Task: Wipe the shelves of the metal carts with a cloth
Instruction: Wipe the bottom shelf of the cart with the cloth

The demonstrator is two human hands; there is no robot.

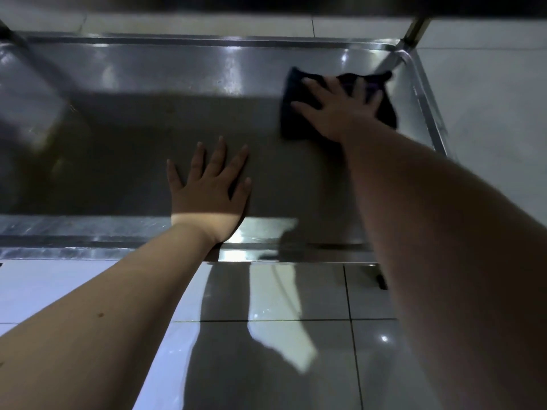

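Where the cloth (296,125) lies: dark, flat on the metal shelf (148,84), near the far right corner, just beside the raised rim (426,99).
Right hand (340,105): fingers spread and straight, palm pressing down on the cloth; cloth edges show on both sides of it.
Left hand (210,190): flat on bare shelf, fingers splayed, holding nothing; well apart from the cloth, nearer the front edge.
Cart post (414,31): upright at the far right corner, behind the cloth.

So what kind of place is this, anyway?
Likely a commercial kitchen or similar service room, though that is a guess: a stainless steel cart shelf, glossy floor tiles, and a right hand pressing a dark cloth flat on the shelf.
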